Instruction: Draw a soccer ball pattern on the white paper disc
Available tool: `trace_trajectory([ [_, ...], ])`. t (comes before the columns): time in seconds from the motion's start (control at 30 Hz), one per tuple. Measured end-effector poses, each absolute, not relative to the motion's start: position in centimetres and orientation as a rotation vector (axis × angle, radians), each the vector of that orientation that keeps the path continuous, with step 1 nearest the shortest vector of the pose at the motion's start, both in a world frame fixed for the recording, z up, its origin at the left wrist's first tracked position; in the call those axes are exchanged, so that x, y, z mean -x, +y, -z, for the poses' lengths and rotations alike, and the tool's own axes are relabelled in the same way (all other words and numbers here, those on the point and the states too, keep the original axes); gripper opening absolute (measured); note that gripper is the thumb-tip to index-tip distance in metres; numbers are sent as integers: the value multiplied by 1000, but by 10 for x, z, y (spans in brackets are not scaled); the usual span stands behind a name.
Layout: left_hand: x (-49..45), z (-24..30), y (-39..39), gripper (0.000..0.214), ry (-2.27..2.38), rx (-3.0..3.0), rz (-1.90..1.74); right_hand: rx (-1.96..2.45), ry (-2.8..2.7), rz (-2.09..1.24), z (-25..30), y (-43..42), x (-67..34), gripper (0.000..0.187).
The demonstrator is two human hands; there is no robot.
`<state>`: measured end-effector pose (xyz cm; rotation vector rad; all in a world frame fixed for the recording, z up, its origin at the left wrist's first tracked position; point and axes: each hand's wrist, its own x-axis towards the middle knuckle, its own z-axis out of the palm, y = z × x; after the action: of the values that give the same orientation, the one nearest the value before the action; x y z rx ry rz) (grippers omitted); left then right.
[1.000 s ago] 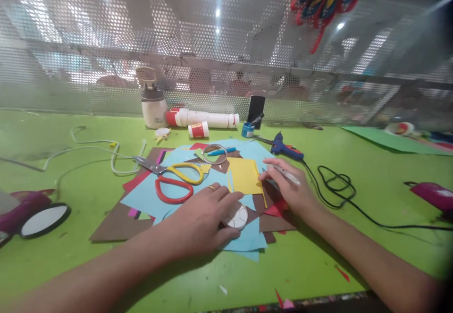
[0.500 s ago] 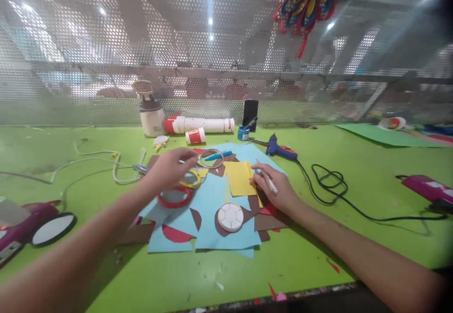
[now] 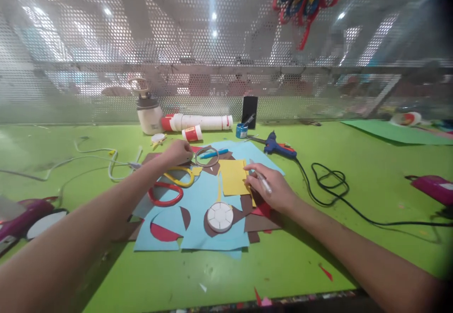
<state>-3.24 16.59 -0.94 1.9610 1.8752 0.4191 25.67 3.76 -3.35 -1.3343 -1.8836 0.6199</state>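
My left hand (image 3: pixel 178 153) reaches far over the paper pile, fingers curled near a thin ring (image 3: pixel 206 156) and the blades of the red-and-yellow-handled scissors (image 3: pixel 170 185); whether it grips anything is hidden. My right hand (image 3: pixel 271 188) rests on the papers and holds a white pen (image 3: pixel 261 179) beside a yellow paper sheet (image 3: pixel 232 176). A white round disc (image 3: pixel 220 216) lies on light blue paper (image 3: pixel 201 209) in front, untouched. A blue pen (image 3: pixel 213 153) lies just beyond the ring.
A blue glue gun (image 3: pixel 278 146) with a black cord (image 3: pixel 332 185) lies right of the pile. A white jar (image 3: pixel 149 114), glue tubes (image 3: pixel 198 122), a small blue pot (image 3: pixel 242 130) and a black phone (image 3: pixel 249 109) stand at the mesh wall. A purple object (image 3: pixel 21 218) sits far left.
My left hand left the white disc and reached forward across the scissors to the ring near the back of the pile. My right hand with the pen stayed by the yellow sheet.
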Motion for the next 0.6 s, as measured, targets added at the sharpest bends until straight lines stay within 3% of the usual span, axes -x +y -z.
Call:
trace_trajectory([
  [0.6, 57, -14, 139, 36, 1843, -1632, -847, 1342, -1898, -600, 36, 43, -258, 27],
])
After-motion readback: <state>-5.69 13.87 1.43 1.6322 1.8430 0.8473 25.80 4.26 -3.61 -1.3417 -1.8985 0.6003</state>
